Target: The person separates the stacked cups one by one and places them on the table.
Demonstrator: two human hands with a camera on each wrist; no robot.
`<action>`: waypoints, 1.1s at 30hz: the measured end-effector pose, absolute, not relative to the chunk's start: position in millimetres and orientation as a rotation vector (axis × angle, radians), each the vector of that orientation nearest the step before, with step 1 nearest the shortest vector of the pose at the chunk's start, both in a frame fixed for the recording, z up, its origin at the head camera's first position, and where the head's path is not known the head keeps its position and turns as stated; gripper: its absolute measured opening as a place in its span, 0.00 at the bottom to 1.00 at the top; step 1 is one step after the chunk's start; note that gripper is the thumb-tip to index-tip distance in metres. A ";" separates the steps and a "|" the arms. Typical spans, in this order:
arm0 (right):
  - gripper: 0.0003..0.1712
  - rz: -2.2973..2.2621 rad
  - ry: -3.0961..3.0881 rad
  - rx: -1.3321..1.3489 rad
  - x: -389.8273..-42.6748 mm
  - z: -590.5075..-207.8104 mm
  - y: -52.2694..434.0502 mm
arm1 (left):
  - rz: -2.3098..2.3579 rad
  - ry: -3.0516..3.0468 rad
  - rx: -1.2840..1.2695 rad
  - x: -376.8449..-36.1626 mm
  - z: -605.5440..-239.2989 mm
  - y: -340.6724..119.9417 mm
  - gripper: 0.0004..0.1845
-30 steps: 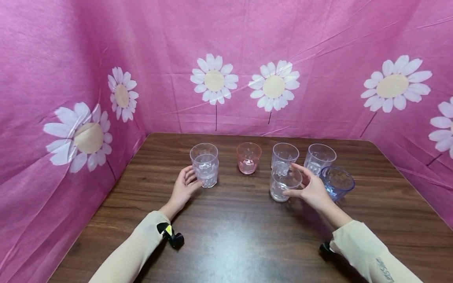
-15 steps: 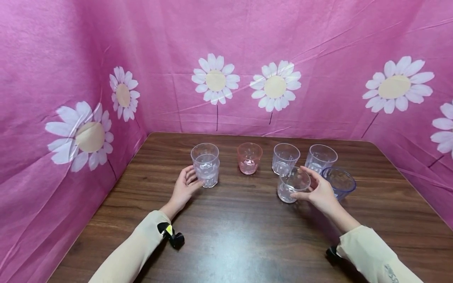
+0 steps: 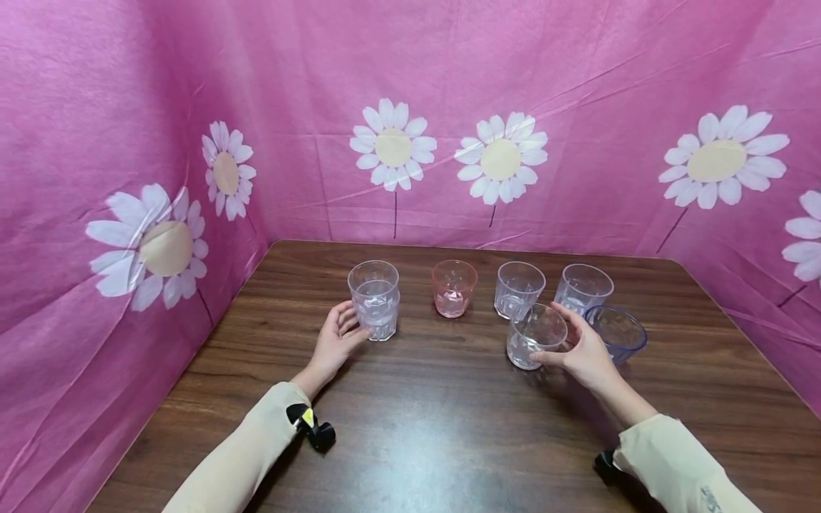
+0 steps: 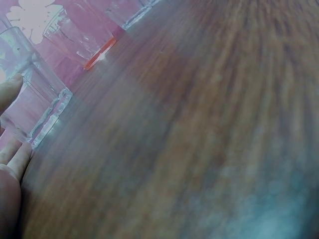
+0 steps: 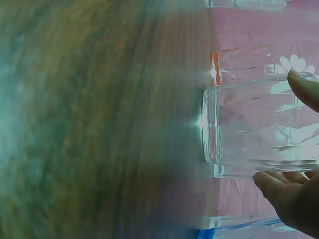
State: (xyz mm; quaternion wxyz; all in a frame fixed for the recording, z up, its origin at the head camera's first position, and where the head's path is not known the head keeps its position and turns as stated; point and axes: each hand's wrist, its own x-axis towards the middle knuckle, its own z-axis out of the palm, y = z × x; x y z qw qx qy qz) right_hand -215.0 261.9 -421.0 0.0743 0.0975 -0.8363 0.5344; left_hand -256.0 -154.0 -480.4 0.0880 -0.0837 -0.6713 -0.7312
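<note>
A clear faceted cup [image 3: 534, 336] is grasped by the right hand [image 3: 580, 350] on the wood-grain table [image 3: 436, 427]. A stack of ribbed clear cups [image 3: 375, 298] is touched by the relaxed left hand [image 3: 333, 343].

Bright even light, head view sharp with curved edges, wrist views blurred, glare on glass bases

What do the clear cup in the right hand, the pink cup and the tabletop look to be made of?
Clear cup in the right hand: see-through, glossy, with faceted walls; clear plastic or glass, cannot tell which. Pink cup: the same faceted, translucent look, tinted pink, likely the same material. Table: dark brown wood grain with a soft sheen, solid wood or wood-look laminate.
</note>
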 end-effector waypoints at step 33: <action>0.60 1.563 -2.240 0.520 -231.4 -357.5 197.2 | -2.173 -2.019 -0.250 -256.0 -478.3 -154.9 0.34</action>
